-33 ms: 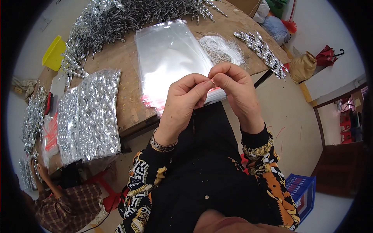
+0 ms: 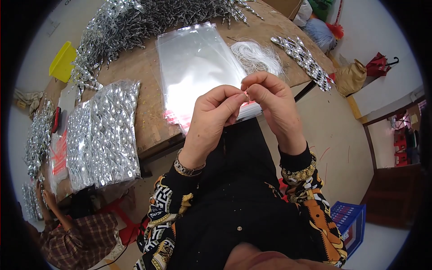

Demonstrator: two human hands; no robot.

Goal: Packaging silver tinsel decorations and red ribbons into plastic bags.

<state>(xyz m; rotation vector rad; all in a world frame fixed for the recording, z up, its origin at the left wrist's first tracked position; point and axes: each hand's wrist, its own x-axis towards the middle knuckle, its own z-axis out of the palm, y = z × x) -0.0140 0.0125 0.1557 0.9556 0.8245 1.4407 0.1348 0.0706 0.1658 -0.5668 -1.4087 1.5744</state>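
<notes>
My left hand (image 2: pixel 210 118) and my right hand (image 2: pixel 275 108) meet in front of me, above the near edge of a stack of clear plastic bags (image 2: pixel 191 63). Thumb and forefinger are pinched together on the left. The right thumb and forefinger are bent into a pinch, nearly touching the left fingertips. Whatever is between them is too small to make out. Red print on the bags shows behind the fingers. Just beyond my right hand lies a bundle of thin white string (image 2: pixel 257 57).
Silver twisted strands (image 2: pixel 148 20) are heaped at the table's far side, with a smaller bunch (image 2: pixel 303 60) at the right edge. Bagged silver strands (image 2: pixel 103 135) lie at left, near a yellow container (image 2: pixel 63 62). A co-worker (image 2: pixel 76 238) sits lower left. A blue crate (image 2: pixel 348 225) stands lower right.
The tips of my right thumb and forefinger have shifted very slightly apart. Everything else looks the same.
</notes>
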